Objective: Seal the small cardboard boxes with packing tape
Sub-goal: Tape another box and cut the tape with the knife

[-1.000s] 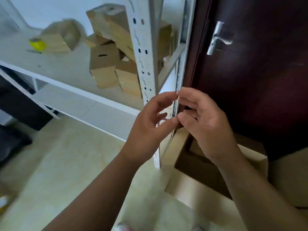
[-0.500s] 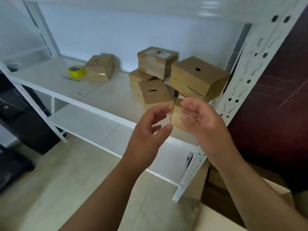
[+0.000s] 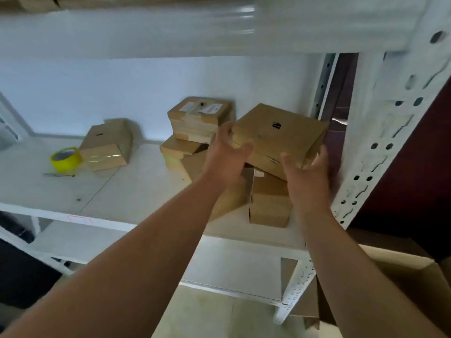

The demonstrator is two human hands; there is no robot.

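Note:
Several small brown cardboard boxes are piled on the white shelf point(image 3: 136, 181). The top box point(image 3: 280, 132) lies tilted on the pile, with a small dark slot in its lid. My left hand point(image 3: 224, 154) is at its left edge with fingers spread. My right hand point(image 3: 307, 179) cups its near right corner, thumb and fingers apart; I cannot tell if either hand presses on it. Further left, a yellow tape roll point(image 3: 66, 159) lies next to a lone box point(image 3: 107, 145) with clear tape across it. A labelled box point(image 3: 197, 118) tops the back of the pile.
A white perforated shelf post point(image 3: 380, 142) stands just right of the pile, with a dark door point(image 3: 415, 191) behind it. Another shelf board point(image 3: 170, 28) runs overhead, and a lower shelf point(image 3: 231, 264) sits below. A large open carton point(image 3: 402, 276) stands on the floor at bottom right.
My view swung from the door and floor carton up to the shelf. Both hands, held together empty before, moved apart and reached forward to the top box.

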